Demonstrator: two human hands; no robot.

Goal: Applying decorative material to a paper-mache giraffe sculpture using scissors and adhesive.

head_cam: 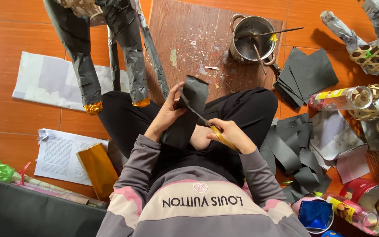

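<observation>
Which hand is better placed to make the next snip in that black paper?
The right hand: it grips the yellow-handled scissors, whose blades are already at the black paper strip. The left hand is occupied holding that strip up.

I see the left hand point(168, 112) and the right hand point(231, 134) side by side over the lap, the paper strip point(187, 112) in the left and the scissors point(207, 125) in the right, their blades on the strip. Ahead of the knees a wooden board point(189, 39) lies on the floor point(18, 26), with a metal pot point(252, 39) on its far right corner and two brushes resting in it. A pile of cut strips point(292, 153) lies right of the lap, a printed sheet point(62, 158) left.
</observation>
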